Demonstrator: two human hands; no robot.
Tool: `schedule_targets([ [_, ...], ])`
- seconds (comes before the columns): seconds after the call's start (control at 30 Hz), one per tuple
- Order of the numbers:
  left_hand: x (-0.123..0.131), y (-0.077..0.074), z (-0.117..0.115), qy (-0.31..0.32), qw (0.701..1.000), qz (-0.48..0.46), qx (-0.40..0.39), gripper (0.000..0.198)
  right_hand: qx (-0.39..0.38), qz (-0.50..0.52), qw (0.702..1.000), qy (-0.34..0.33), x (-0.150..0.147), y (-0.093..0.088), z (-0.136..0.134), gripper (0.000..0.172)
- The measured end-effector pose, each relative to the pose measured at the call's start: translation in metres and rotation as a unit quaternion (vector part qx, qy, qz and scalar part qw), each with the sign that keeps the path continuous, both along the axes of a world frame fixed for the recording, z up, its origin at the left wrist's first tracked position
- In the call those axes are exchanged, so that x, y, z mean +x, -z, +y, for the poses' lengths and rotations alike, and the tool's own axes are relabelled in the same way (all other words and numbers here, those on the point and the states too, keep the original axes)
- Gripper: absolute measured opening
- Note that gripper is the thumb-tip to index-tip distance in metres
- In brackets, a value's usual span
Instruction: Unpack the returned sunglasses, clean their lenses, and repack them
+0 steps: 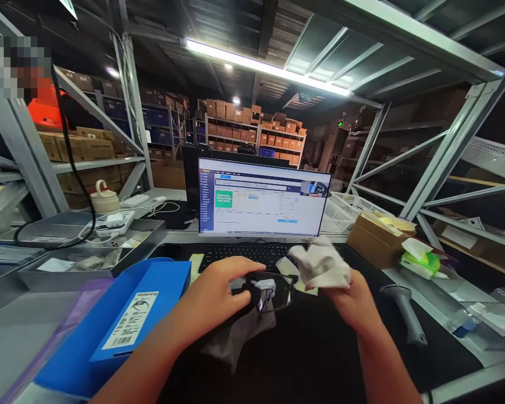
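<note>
Presently, the left hand (219, 286) is closed over black-framed glasses (281, 293), which are held low above the bench (446, 359), in front of a keyboard (244, 255). A small white piece (265, 288) shows at the frame beside the fingers; it is too blurred to identify. The right hand (347, 300) grips a crumpled white cloth (322, 264) and raises it just beside the far end of the glasses. The hands are apart but near each other, with no contact visible between them. A soft grey cloth (239, 336) lies beneath the left hand.

For sound handling, the frame should bear the grip, with fingers off the lenses and only the soft cloth meeting the glass. Light pressure is advisable where the frame is thin.

On the left of the bench stand a blue box (147, 286) with a white barcode label (130, 320) and a metal tray (88, 253) holding small packets. A computer monitor (261, 196) stands ahead. To the right are a barcode scanner (404, 311), a green-and-white pack (421, 261), a cardboard box (374, 241) and a white plastic basket (353, 210). Metal shelves (446, 168) surround the bench, and brown cartons (252, 126) fill the racks beyond.
</note>
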State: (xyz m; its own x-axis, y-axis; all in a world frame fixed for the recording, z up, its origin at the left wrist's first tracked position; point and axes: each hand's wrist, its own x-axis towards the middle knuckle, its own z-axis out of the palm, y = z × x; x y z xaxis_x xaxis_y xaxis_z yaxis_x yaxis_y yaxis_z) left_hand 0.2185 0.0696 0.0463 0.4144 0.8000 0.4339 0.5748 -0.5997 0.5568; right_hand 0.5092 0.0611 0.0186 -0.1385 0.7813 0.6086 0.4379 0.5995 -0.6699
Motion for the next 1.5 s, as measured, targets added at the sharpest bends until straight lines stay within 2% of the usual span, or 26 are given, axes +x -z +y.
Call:
schedule_targets([
  [0.07, 0.0, -0.003, -0.001, 0.004, 0.999, 0.029, 0.014, 0.055, -0.027, -0.061, 0.995, -0.069, -0.012, -0.013, -0.003, 0.008],
  [0.13, -0.001, -0.003, 0.0, 0.001, 0.998, 0.054, 0.039, 0.056, -0.042, -0.103, 0.987, -0.115, -0.025, -0.019, -0.004, 0.009],
  [0.2, -0.002, 0.0, 0.001, -0.007, 0.995, 0.074, 0.071, 0.052, -0.077, -0.132, 0.973, -0.17, -0.037, -0.019, -0.003, 0.013],
  [0.27, -0.001, 0.006, 0.001, -0.013, 0.989, 0.093, 0.111, 0.046, -0.121, -0.131, 0.965, -0.194, -0.052, -0.014, -0.002, 0.014],
  [0.33, 0.004, 0.013, 0.002, -0.008, 0.981, 0.121, 0.153, 0.034, -0.146, -0.105, 0.968, -0.173, -0.071, -0.007, -0.001, 0.016],
  [0.4, 0.009, 0.02, 0.003, 0.006, 0.968, 0.154, 0.196, 0.02, -0.142, -0.096, 0.977, -0.125, -0.091, -0.002, 0.001, 0.029],
  [0.5, 0.01, 0.025, 0.005, 0.019, 0.962, 0.154, 0.223, 0.015, -0.124, -0.123, 0.983, -0.06, -0.11, -0.002, 0.005, 0.042],
  [0.53, 0.008, 0.025, 0.005, 0.019, 0.966, 0.134, 0.22, 0.015, -0.128, -0.125, 0.982, -0.059, -0.111, -0.004, 0.008, 0.043],
  [0.6, 0.001, 0.021, 0.006, 0.026, 0.976, 0.082, 0.198, 0.019, -0.167, -0.11, 0.973, -0.118, -0.1, -0.009, 0.014, 0.045],
  [0.7, -0.006, 0.016, 0.005, 0.036, 0.985, 0.029, 0.168, 0.029, -0.266, -0.101, 0.921, -0.265, -0.067, -0.014, 0.023, 0.053],
  [0.77, -0.004, 0.017, 0.005, 0.034, 0.986, 0.023, 0.162, 0.032, -0.305, -0.108, 0.895, -0.307, -0.05, -0.015, 0.024, 0.056],
  [0.8, -0.001, 0.019, 0.006, 0.032, 0.986, 0.027, 0.164, 0.029, -0.312, -0.107, 0.893, -0.307, -0.047, -0.015, 0.023, 0.056],
  [0.87, 0.008, 0.026, 0.007, 0.036, 0.983, 0.046, 0.173, 0.018, -0.309, -0.1, 0.906, -0.272, -0.053, -0.014, 0.02, 0.053],
  [0.93, 0.017, 0.034, 0.008, 0.038, 0.977, 0.07, 0.196, 0.008, -0.286, -0.102, 0.933, -0.195, -0.072, -0.012, 0.015, 0.047],
  [1.03, 0.019, 0.039, 0.01, 0.018, 0.97, 0.09, 0.223, 0.01, -0.2, -0.125, 0.968, -0.088, -0.095, -0.012, 0.014, 0.043],
  [1.07, 0.017, 0.037, 0.011, 0.008, 0.971, 0.082, 0.226, 0.012, -0.178, -0.128, 0.972, -0.087, -0.096, -0.013, 0.016, 0.044],
  [1.13, 0.009, 0.032, 0.012, -0.006, 0.973, 0.042, 0.227, 0.015, -0.179, -0.12, 0.966, -0.144, -0.087, -0.017, 0.022, 0.047],
  [1.2, 0.002, 0.025, 0.012, -0.009, 0.974, -0.005, 0.225, 0.023, -0.22, -0.11, 0.941, -0.232, -0.068, -0.021, 0.029, 0.052],
  [1.27, -0.003, 0.021, 0.011, -0.01, 0.974, -0.028, 0.223, 0.032, -0.253, -0.093, 0.922, -0.279, -0.051, -0.022, 0.034, 0.056],
  [1.37, -0.001, 0.023, 0.01, -0.025, 0.972, -0.018, 0.234, 0.033, -0.286, -0.011, 0.921, -0.265, -0.044, -0.02, 0.036, 0.056],
  [1.5, 0.01, 0.031, 0.007, -0.046, 0.956, 0.049, 0.286, 0.019, -0.31, 0.094, 0.925, -0.2, -0.069, -0.015, 0.033, 0.045],
])
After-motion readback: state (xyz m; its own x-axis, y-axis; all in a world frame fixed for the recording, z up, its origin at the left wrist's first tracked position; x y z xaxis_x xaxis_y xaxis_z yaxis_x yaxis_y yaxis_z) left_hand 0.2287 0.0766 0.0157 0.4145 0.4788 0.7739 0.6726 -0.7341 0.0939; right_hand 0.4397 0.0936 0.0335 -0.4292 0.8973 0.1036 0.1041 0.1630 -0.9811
